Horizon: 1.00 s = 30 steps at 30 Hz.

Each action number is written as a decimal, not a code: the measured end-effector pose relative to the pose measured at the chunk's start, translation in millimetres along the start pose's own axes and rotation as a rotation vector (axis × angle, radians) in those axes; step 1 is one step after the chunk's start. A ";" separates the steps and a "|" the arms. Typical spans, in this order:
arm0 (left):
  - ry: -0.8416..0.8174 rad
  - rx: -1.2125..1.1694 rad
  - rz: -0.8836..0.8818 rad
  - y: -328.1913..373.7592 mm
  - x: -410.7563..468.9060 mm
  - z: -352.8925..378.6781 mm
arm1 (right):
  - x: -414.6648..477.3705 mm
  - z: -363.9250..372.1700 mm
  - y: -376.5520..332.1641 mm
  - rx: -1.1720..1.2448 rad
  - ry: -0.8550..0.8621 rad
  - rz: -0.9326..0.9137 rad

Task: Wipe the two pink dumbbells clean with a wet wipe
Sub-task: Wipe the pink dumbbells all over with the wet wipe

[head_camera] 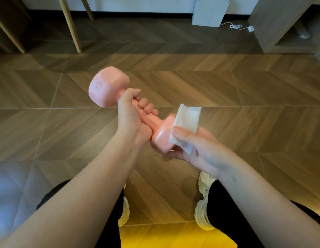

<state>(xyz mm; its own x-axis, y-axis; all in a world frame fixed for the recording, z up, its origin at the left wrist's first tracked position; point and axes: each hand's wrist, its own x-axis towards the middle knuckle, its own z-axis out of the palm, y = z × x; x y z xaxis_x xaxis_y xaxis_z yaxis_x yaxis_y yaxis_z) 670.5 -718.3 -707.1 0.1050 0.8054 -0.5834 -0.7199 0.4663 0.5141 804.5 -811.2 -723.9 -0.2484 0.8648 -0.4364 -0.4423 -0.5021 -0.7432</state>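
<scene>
Pink dumbbell up in the air, wood floor well below it. Left hand wrapped round its handle; right hand pinches folded wet wipe against its near head. Likely step: wiping that head. Next calls for turning it; second dumbbell unseen

Probably home room: herringbone wood floor, furniture legs, white appliance.

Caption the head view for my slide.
Left hand grips the pink dumbbell by its handle; right hand holds a wet wipe against one end.
</scene>
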 end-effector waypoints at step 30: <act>-0.047 0.079 0.095 1.2 -2.7 4.0 | 6.2 8.8 8.3 -0.003 0.152 -0.053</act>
<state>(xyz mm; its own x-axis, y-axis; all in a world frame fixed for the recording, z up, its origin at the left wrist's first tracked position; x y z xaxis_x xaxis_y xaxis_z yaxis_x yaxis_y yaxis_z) 672.2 -718.5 -702.3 0.0726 0.8627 -0.5004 -0.6717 0.4132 0.6149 791.7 -810.0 -728.3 -0.0916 0.8789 -0.4681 -0.4486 -0.4561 -0.7686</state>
